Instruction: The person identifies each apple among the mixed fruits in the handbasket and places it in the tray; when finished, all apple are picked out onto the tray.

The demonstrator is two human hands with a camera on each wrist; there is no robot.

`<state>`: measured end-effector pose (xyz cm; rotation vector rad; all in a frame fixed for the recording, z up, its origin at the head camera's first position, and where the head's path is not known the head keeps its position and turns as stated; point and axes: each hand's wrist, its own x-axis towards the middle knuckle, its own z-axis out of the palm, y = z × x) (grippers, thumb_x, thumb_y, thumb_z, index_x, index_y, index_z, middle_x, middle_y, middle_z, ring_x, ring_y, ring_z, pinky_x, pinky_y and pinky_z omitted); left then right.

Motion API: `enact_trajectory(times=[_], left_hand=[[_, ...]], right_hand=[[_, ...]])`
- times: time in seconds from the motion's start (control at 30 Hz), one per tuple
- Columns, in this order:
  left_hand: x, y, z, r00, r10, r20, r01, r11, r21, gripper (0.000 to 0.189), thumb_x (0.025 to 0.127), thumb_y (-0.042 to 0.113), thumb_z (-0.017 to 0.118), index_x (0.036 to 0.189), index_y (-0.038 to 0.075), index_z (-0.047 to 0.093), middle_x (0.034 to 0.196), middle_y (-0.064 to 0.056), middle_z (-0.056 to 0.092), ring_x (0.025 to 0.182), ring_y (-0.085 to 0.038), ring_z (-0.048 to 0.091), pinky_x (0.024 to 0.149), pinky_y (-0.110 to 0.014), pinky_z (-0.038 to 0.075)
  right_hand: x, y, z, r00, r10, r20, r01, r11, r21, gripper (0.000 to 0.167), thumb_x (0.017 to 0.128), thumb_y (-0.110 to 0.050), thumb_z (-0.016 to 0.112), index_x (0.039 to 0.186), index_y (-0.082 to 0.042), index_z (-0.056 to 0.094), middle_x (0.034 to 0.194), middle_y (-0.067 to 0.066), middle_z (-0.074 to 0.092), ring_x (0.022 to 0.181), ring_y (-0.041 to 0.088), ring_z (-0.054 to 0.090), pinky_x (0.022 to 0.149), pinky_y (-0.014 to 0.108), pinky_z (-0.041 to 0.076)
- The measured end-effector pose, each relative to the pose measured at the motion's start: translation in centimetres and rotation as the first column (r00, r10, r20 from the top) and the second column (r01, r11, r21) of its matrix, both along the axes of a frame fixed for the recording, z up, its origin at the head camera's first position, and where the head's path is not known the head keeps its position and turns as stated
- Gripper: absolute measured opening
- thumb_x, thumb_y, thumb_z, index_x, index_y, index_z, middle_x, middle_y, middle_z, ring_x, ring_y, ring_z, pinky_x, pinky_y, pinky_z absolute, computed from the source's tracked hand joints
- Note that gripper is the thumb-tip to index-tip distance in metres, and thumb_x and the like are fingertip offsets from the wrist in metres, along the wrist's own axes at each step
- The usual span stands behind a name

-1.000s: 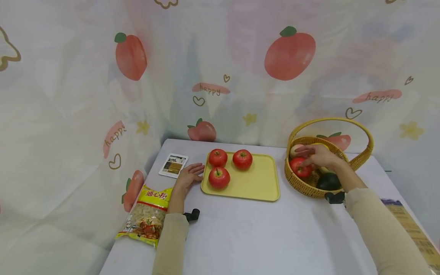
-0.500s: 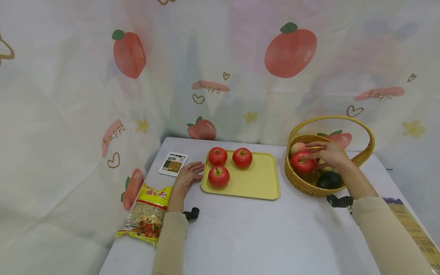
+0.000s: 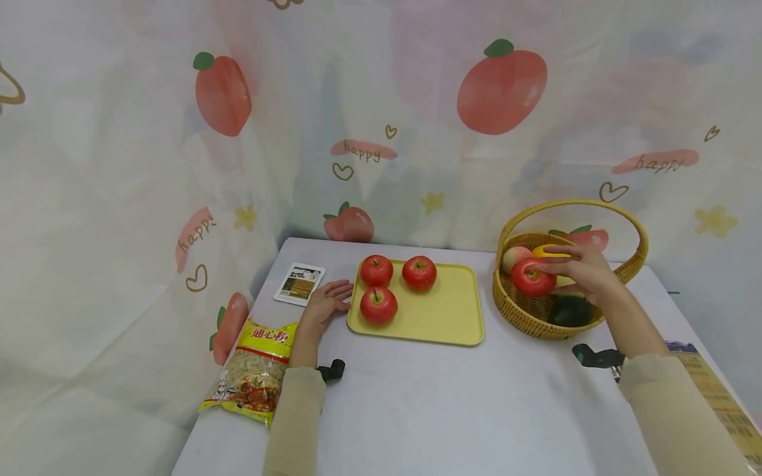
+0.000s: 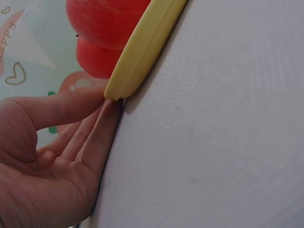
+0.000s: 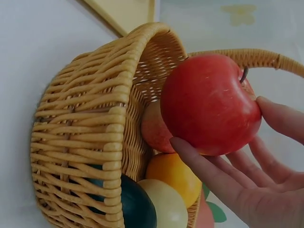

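My right hand (image 3: pixel 586 272) holds a red apple (image 3: pixel 534 277) over the open basket. In the right wrist view, the thumb and fingers of that hand (image 5: pixel 270 171) grip the apple (image 5: pixel 209 104) from its side, its stem visible. The wicker basket (image 3: pixel 524 324) contains a peach (image 3: pixel 515 258), a yellow fruit (image 3: pixel 546 251), a pale round fruit partly hidden, and a dark green fruit (image 3: pixel 569 311). My left hand (image 3: pixel 324 309) lies at the left edge of a yellow tray (image 3: pixel 440 317), its fairly straight fingertips touching the rim (image 4: pixel 142 52). Three red apples (image 3: pixel 379 305) sit on the tray's left and middle.
A yellow bag of macaroni (image 3: pixel 257 373) lies beside my left forearm. Behind it is a small white packet (image 3: pixel 299 284) with a dark label. At the right table edge lies a brown printed sheet (image 3: pixel 708 390). Printed cloth hangs behind and left. The basket's handle (image 3: pixel 574 203) arches upward.
My right hand has gripped the apple in the basket and lifted it up and slightly right. The left hand, tray and its apples have stayed in place.
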<state>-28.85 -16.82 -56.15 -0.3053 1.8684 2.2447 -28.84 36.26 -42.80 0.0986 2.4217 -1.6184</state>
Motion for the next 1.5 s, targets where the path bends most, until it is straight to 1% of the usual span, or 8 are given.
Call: enact_trajectory(times=[0.33, 0.53, 0.7, 0.93, 1.13, 1.23, 1.37, 1.5], left_hand=[[0.0, -0.1, 0.2, 1.000, 0.003, -0.005, -0.003, 1.000, -0.008, 0.067, 0.086, -0.023, 0.062, 0.148, 0.002, 0.054, 0.146, -0.019, 0.060, 0.138, -0.030, 0.057, 0.100, -0.035, 0.056], [-0.2, -0.1, 0.3, 1.000, -0.008, 0.005, 0.008, 1.000, -0.001, 0.068, 0.086, -0.023, 0.061, 0.149, 0.002, 0.053, 0.147, -0.020, 0.059, 0.139, -0.030, 0.056, 0.101, -0.034, 0.056], [-0.2, -0.1, 0.4, 1.000, -0.005, -0.001, 0.005, 1.000, -0.004, 0.067, 0.086, -0.023, 0.061, 0.148, 0.002, 0.053, 0.147, -0.020, 0.059, 0.139, -0.031, 0.056, 0.100, -0.034, 0.056], [-0.1, -0.3, 0.3, 1.000, -0.010, 0.008, 0.010, 1.000, -0.011, 0.068, 0.086, -0.022, 0.063, 0.149, 0.002, 0.053, 0.147, -0.018, 0.060, 0.138, -0.029, 0.056, 0.099, -0.033, 0.057], [0.0, -0.3, 0.2, 1.000, -0.005, 0.005, 0.005, 1.000, -0.005, 0.068, 0.086, -0.023, 0.062, 0.149, 0.001, 0.053, 0.147, -0.019, 0.060, 0.139, -0.030, 0.056, 0.097, -0.033, 0.057], [0.1, -0.2, 0.2, 1.000, 0.000, 0.005, 0.000, 1.000, -0.002, 0.068, 0.086, -0.024, 0.061, 0.149, 0.001, 0.053, 0.147, -0.020, 0.059, 0.139, -0.031, 0.056, 0.095, -0.032, 0.058], [0.1, -0.2, 0.1, 1.000, -0.004, -0.006, 0.004, 1.000, 0.014, 0.070, 0.084, -0.026, 0.060, 0.149, -0.001, 0.051, 0.148, -0.022, 0.057, 0.139, -0.032, 0.055, 0.094, -0.031, 0.059], [0.0, -0.1, 0.0, 1.000, -0.008, -0.023, 0.009, 0.999, 0.031, 0.072, 0.083, -0.028, 0.059, 0.149, -0.003, 0.050, 0.149, -0.024, 0.056, 0.140, -0.033, 0.054, 0.097, -0.032, 0.058]], right_hand=[[1.2, -0.6, 0.9, 0.999, -0.032, 0.002, 0.032, 0.995, -0.092, 0.065, 0.103, -0.031, 0.068, 0.156, -0.008, 0.039, 0.131, -0.007, 0.048, 0.102, 0.005, 0.061, 0.092, 0.048, 0.059], [2.3, -1.7, 1.6, 0.998, -0.054, -0.025, 0.051, 0.993, -0.109, 0.055, 0.103, -0.031, 0.067, 0.150, -0.012, 0.046, 0.129, -0.005, 0.048, 0.099, 0.005, 0.063, 0.086, 0.043, 0.062], [2.9, -3.0, 2.3, 0.997, -0.064, -0.042, 0.055, 0.981, -0.188, 0.045, 0.099, -0.031, 0.072, 0.139, -0.017, 0.055, 0.124, -0.006, 0.053, 0.100, 0.007, 0.063, 0.081, 0.040, 0.063], [3.5, -5.3, 2.4, 0.998, -0.042, -0.046, 0.032, 0.977, -0.211, 0.064, 0.099, -0.031, 0.073, 0.151, -0.003, 0.046, 0.126, -0.005, 0.053, 0.101, 0.007, 0.064, 0.082, 0.041, 0.062], [3.7, -7.3, 2.0, 0.998, 0.021, -0.055, -0.033, 0.975, -0.221, 0.063, 0.100, -0.033, 0.071, 0.150, -0.002, 0.046, 0.119, -0.012, 0.064, 0.101, 0.006, 0.068, 0.086, 0.048, 0.061], [3.6, -8.3, 1.7, 0.997, 0.045, -0.055, -0.058, 0.962, -0.265, 0.055, 0.101, -0.030, 0.071, 0.144, -0.003, 0.050, 0.123, -0.007, 0.062, 0.101, 0.010, 0.070, 0.087, 0.053, 0.059], [3.3, -9.6, 1.0, 0.997, 0.060, -0.055, -0.073, 0.956, -0.285, 0.049, 0.102, -0.026, 0.070, 0.142, -0.003, 0.054, 0.137, 0.005, 0.048, 0.104, 0.014, 0.068, 0.087, 0.058, 0.058], [3.2, -10.9, 0.4, 0.996, 0.081, -0.049, -0.091, 0.960, -0.266, 0.055, 0.103, -0.025, 0.067, 0.148, 0.001, 0.050, 0.147, 0.019, 0.042, 0.108, 0.018, 0.065, 0.088, 0.057, 0.058]])
